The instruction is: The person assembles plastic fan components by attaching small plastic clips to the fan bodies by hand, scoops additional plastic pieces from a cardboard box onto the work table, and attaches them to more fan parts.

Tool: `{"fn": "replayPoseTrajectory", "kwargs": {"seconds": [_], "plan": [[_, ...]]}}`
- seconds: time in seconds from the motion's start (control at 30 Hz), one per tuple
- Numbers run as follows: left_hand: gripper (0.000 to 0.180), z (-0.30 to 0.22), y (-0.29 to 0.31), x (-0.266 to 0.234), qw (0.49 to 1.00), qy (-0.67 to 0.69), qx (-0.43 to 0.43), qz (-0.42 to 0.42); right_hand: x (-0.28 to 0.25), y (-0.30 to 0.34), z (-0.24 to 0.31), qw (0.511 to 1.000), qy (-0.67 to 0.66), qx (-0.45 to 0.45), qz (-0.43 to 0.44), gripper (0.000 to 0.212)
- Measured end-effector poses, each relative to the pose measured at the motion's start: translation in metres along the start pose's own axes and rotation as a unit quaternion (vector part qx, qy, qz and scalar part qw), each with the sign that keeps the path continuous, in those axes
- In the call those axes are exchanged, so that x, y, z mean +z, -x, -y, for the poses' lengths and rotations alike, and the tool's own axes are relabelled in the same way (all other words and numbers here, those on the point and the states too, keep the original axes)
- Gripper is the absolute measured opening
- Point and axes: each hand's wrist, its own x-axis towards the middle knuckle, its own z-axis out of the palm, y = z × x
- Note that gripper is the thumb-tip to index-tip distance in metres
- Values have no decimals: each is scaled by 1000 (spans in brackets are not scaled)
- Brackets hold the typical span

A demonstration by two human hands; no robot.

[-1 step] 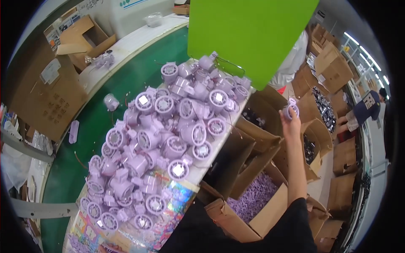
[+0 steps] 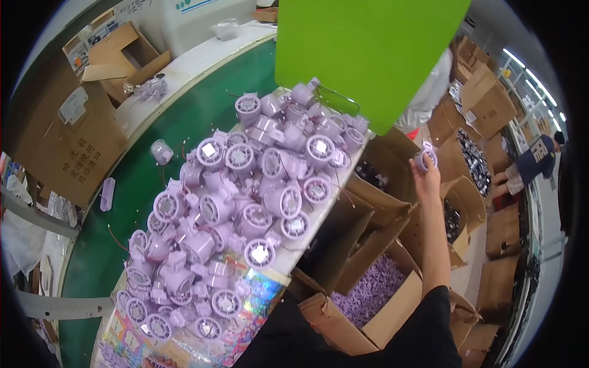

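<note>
My right hand (image 2: 427, 181) is stretched out to the right over open cartons, its fingers closed round a round lavender plastic housing (image 2: 428, 161). At the lower edge only a few fingertips of my left hand (image 2: 161, 362) show, and what they do is hidden. Between my arms and the green belt lies a large heap of similar lavender housings (image 2: 211, 208), piled on a table. Many have ring-shaped grilles, and some carry a silvery square in the middle. Thin wires stick out from several.
A green conveyor belt (image 2: 101, 264) curves past the heap, with one loose housing (image 2: 162, 151) on it. A bright green panel (image 2: 362, 55) stands behind. Below my right arm, a carton (image 2: 392, 310) holds small lavender parts (image 2: 371, 291). Another person (image 2: 532, 161) is at far right.
The view has shifted slightly. My right hand still holds the lavender housing, in almost the same place.
</note>
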Motion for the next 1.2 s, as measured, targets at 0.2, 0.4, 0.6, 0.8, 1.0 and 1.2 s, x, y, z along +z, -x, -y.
{"fn": "replayPoseTrajectory", "kwargs": {"seconds": [0.2,0.4,0.6,0.8,1.0,1.2], "plan": [[42,-12,0,7,998,35,-50,-31,40,-140,-45,990,119,61,39,34],[41,5,-21,-10,990,119,-66,27,57,-218,-110,958,145,114,221,35],[48,17,-24,-13,995,83,-34,-35,34,-262,-129,950,201,99,219,36],[38,43,-35,-28,992,120,-26,-25,-1,-265,-116,949,195,73,237,34],[28,23,-22,-10,992,128,10,6,-34,-240,-83,950,257,8,178,32],[59,14,-14,-18,979,174,17,102,-4,-63,-82,846,450,-260,120,16]]}}
